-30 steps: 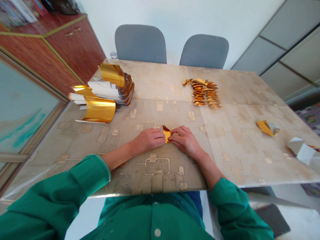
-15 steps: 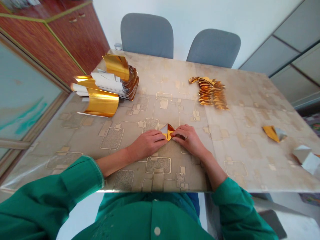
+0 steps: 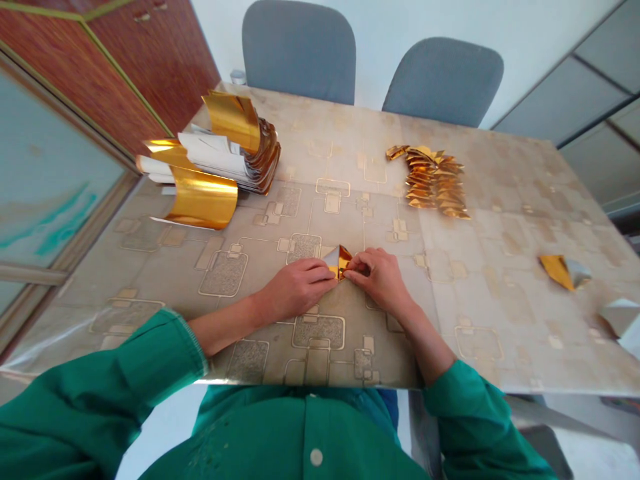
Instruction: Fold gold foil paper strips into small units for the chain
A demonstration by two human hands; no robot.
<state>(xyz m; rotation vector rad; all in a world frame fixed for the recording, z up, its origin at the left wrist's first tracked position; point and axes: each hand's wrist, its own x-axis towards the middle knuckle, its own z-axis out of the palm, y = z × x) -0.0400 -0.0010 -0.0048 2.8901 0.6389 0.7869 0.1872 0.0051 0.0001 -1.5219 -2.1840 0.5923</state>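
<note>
Between my hands, low over the near middle of the table, is a small folded piece of gold foil paper (image 3: 342, 259), with its pale grey back showing on the left side. My left hand (image 3: 299, 285) pinches its left edge, fingers laid together. My right hand (image 3: 379, 279) grips the right edge between thumb and curled fingers. The paper's lower corners are partly hidden by fingertips. Beyond, to the right, several folded gold pieces (image 3: 436, 183) stand packed in two rows.
A stack of gold and white sheets (image 3: 235, 153) lies back left, some curling toward me. A part-folded gold piece (image 3: 561, 272) and a white paper (image 3: 620, 319) lie at the right. Two grey chairs (image 3: 300, 53) stand behind the patterned table (image 3: 280, 233).
The view has shifted slightly. Both hands keep hold of the foil paper; its right flap now faces up more, showing more gold, and my right fingers have curled a little.
</note>
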